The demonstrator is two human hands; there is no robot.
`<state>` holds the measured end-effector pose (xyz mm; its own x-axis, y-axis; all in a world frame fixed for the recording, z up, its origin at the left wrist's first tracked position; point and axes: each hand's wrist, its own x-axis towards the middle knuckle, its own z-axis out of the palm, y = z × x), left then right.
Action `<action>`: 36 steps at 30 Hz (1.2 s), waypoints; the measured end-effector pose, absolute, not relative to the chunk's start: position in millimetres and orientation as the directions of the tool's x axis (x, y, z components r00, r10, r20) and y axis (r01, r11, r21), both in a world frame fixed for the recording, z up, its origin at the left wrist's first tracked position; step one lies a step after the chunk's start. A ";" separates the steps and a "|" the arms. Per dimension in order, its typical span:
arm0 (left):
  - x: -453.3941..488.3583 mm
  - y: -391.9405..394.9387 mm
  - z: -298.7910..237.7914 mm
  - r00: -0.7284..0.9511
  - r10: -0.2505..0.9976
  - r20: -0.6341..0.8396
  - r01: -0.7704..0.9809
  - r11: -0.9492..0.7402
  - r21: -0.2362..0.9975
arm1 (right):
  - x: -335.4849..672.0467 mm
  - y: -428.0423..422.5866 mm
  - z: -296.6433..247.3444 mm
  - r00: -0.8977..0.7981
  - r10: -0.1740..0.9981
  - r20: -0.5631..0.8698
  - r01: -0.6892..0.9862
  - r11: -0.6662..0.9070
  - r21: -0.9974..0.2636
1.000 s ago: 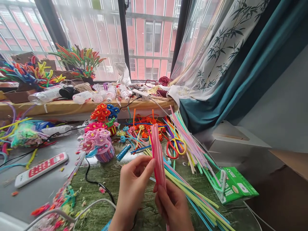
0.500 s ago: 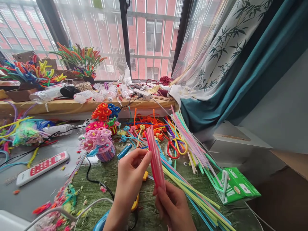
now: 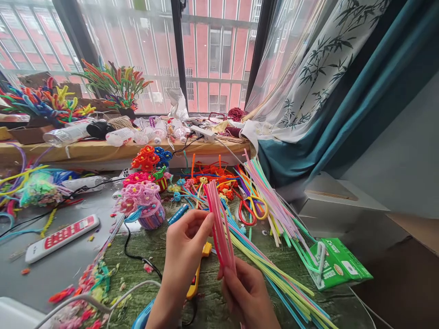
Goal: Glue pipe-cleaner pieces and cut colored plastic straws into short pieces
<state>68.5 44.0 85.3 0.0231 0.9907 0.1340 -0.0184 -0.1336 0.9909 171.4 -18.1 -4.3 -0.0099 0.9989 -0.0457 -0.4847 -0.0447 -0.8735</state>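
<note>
r hand point(image 3: 245, 292) grips the pink sticks point(image 3: 222, 242) low down, prob so they stay in 1 bunch over the green table point(image 3: 147, 241), & l hand point(image 3: 187, 251) pinches their edge, maybe to steady 'em.

A teal curtain point(image 3: 360, 109) hangs beside barred windows point(image 3: 154, 55).

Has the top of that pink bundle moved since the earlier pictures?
Yes: the pink bundle has its upper end farther left in view now, away from the scissors.
</note>
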 end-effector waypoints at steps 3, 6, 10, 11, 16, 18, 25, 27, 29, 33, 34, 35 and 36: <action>69.0 43.5 87.2 0.021 0.992 0.125 0.002 -0.125 0.992 | 171.0 -18.2 -4.0 -0.010 0.998 -0.056 -0.487 -0.054 -0.872; 69.0 42.7 87.8 0.017 0.993 0.119 0.011 -0.119 0.993 | 171.1 -18.3 -2.4 0.015 0.998 -0.056 -0.463 -0.043 -0.885; 68.7 41.2 88.6 0.009 0.993 0.120 0.008 -0.120 0.993 | 171.4 -18.3 -1.3 0.045 0.998 -0.047 -0.434 -0.022 -0.901; 68.7 40.9 89.1 0.008 0.993 0.116 0.011 -0.116 0.993 | 171.4 -18.3 -1.6 0.048 0.998 -0.046 -0.426 -0.022 -0.904; 68.9 39.9 91.9 0.000 0.996 0.088 0.025 -0.088 0.996 | 171.6 -18.2 -3.7 0.048 0.998 -0.033 -0.406 -0.011 -0.914; 68.8 39.6 92.3 -0.003 0.996 0.085 0.023 -0.085 0.996 | 171.6 -17.9 -3.9 0.047 0.999 -0.026 -0.402 -0.005 -0.915; 67.2 40.6 91.6 0.006 0.994 0.106 0.029 -0.106 0.994 | 171.4 -17.4 -4.2 0.042 0.999 -0.033 -0.398 -0.014 -0.917; 66.9 41.0 92.2 0.007 0.994 0.109 0.032 -0.109 0.994 | 171.4 -17.5 -5.6 0.042 0.998 -0.038 -0.405 -0.018 -0.914; 66.5 41.1 93.1 0.006 0.994 0.107 0.035 -0.107 0.994 | 171.6 -17.5 -7.3 0.038 0.998 -0.045 -0.422 -0.025 -0.906; 65.8 40.3 94.0 0.009 0.995 0.096 0.039 -0.096 0.995 | 172.2 -17.1 -9.4 0.034 0.998 -0.046 -0.434 -0.027 -0.900; 65.7 40.0 93.9 0.010 0.996 0.093 0.039 -0.093 0.995 | 172.5 -17.0 -9.5 0.037 0.998 -0.046 -0.430 -0.025 -0.902; 65.6 39.8 93.7 0.013 0.996 0.092 0.040 -0.092 0.995 | 172.8 -16.9 -9.6 0.040 0.998 -0.044 -0.425 -0.023 -0.905; 65.6 39.7 93.5 0.018 0.996 0.089 0.040 -0.090 0.995 | 173.0 -16.9 -9.5 0.043 0.998 -0.042 -0.420 -0.020 -0.907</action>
